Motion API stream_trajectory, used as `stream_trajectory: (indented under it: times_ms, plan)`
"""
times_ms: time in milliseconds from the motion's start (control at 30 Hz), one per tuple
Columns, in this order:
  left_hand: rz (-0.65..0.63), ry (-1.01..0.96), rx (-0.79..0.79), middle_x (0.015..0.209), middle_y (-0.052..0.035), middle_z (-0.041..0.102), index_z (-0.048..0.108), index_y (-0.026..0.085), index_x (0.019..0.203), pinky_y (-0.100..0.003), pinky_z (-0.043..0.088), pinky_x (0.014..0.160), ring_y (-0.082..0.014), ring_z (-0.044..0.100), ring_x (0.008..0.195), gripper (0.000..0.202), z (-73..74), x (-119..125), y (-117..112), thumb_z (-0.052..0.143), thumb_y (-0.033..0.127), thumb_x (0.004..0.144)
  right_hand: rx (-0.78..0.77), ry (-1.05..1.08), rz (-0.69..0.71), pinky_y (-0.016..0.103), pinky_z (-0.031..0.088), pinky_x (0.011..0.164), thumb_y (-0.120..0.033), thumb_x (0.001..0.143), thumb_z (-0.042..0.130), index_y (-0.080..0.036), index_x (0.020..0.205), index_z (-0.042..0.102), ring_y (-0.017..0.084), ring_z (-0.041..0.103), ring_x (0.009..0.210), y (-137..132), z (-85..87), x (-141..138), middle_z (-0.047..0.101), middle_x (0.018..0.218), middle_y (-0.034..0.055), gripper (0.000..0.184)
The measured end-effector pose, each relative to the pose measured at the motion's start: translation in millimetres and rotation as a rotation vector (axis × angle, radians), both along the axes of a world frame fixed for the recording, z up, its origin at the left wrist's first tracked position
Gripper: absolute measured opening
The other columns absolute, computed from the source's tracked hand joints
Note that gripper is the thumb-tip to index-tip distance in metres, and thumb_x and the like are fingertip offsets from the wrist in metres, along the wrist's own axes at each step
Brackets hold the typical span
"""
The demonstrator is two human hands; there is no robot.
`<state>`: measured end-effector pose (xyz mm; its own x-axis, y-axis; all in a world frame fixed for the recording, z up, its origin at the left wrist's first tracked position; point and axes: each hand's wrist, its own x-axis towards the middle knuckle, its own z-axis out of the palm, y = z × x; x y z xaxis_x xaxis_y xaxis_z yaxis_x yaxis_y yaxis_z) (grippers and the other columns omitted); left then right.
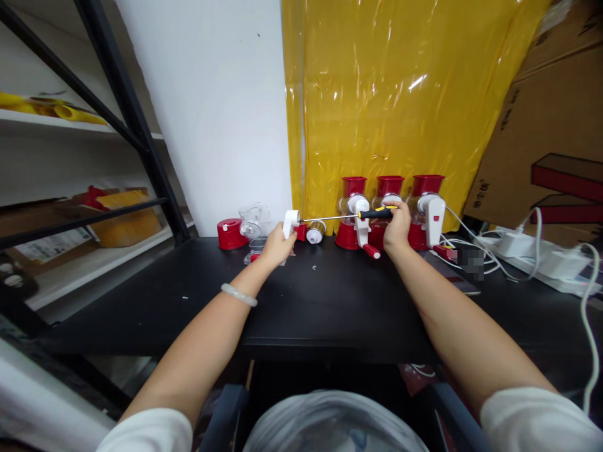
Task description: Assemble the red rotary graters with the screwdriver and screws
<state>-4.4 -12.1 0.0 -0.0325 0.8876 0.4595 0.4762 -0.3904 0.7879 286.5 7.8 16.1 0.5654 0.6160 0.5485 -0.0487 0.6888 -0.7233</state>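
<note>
My left hand is closed around a white crank handle, lifted a little above the black table. In my right hand is a screwdriver with a black and yellow grip, its long shaft lying level and pointing left. The shaft's tip reaches the white crank handle; whether it sits in a screw I cannot tell. Just behind my left hand lie a red base, a clear plastic housing and a drum grater. A few tiny pieces rest on the table.
Several red-and-white rotary graters, one of them here, stand along the back right. White cables and a power strip occupy the right side, near a dark flat device. Shelves flank the left; a large cardboard box leans at right.
</note>
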Motion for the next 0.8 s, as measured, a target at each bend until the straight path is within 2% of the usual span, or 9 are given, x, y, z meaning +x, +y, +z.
stream_trajectory:
  times_ms: [133, 233, 367, 500, 600, 733, 800]
  plan:
    - [0.005, -0.017, -0.005, 0.054, 0.0071, 0.053, 0.049, 0.02, 0.092, -0.024, 0.048, 0.045, -0.0136, 0.056, 0.041, 0.017, -2.0, -2, 3, 0.063, 0.021, 0.083, -0.013, 0.003, 0.02, 0.023, 0.04, 0.042, -0.038, 0.078, 0.052, -0.021, 0.083, 0.053, 0.009, 0.05, 0.052, 3, 0.2, 1, 0.054, 0.077, -0.0027, 0.017]
    - [0.013, 0.003, 0.006, 0.054, 0.0072, 0.053, 0.05, 0.02, 0.094, -0.024, 0.047, 0.045, -0.0135, 0.055, 0.041, 0.018, -2.3, -3, 4, 0.064, 0.022, 0.083, -0.007, -0.019, -0.003, 0.021, 0.035, 0.04, -0.046, 0.077, 0.06, -0.023, 0.085, 0.05, 0.008, 0.047, 0.051, 6, -1.2, 3, 0.053, 0.076, -0.004, 0.027]
    - [0.019, 0.042, 0.02, 0.055, 0.0067, 0.054, 0.05, 0.02, 0.096, -0.024, 0.047, 0.046, -0.0143, 0.057, 0.042, 0.017, -1.0, -4, 3, 0.062, 0.023, 0.084, 0.004, -0.062, -0.052, 0.023, 0.041, 0.048, -0.06, 0.077, 0.063, -0.023, 0.081, 0.048, 0.01, 0.048, 0.054, 10, -3.3, 5, 0.049, 0.067, -0.0055, 0.04]
    - [0.029, 0.059, 0.03, 0.056, 0.0063, 0.054, 0.05, 0.02, 0.095, -0.024, 0.046, 0.045, -0.0149, 0.058, 0.043, 0.016, 0.3, -4, 1, 0.062, 0.023, 0.084, -0.028, -0.081, -0.064, 0.025, 0.043, 0.05, -0.064, 0.077, 0.061, -0.023, 0.077, 0.048, 0.011, 0.048, 0.053, 9, -4.4, 5, 0.048, 0.063, -0.0054, 0.043]
    - [0.03, 0.047, 0.032, 0.056, 0.0063, 0.054, 0.05, 0.02, 0.094, -0.024, 0.046, 0.046, -0.0145, 0.057, 0.043, 0.017, -0.3, -4, 2, 0.063, 0.023, 0.084, -0.045, -0.068, -0.029, 0.025, 0.042, 0.049, -0.061, 0.079, 0.057, -0.023, 0.077, 0.051, 0.012, 0.049, 0.054, 4, -3.8, 3, 0.051, 0.066, -0.0037, 0.039]
    - [0.022, 0.053, 0.022, 0.056, 0.0059, 0.055, 0.051, 0.02, 0.095, -0.025, 0.047, 0.047, -0.015, 0.057, 0.043, 0.017, -2.8, -5, 5, 0.063, 0.024, 0.084, 0.008, -0.03, 0.004, 0.025, 0.047, 0.053, -0.048, 0.077, 0.049, -0.021, 0.085, 0.056, 0.014, 0.057, 0.07, 0, -2.8, 0, 0.058, 0.084, 0.0012, 0.029]
    - [0.021, 0.056, 0.025, 0.058, 0.0056, 0.056, 0.051, 0.02, 0.096, -0.025, 0.047, 0.047, -0.0152, 0.058, 0.043, 0.017, -4.2, -6, 7, 0.062, 0.024, 0.085, 0.007, -0.013, 0.041, 0.026, 0.047, 0.053, -0.044, 0.075, 0.046, -0.022, 0.088, 0.057, 0.015, 0.057, 0.071, 1, -3.0, 0, 0.058, 0.085, 0.0014, 0.029]
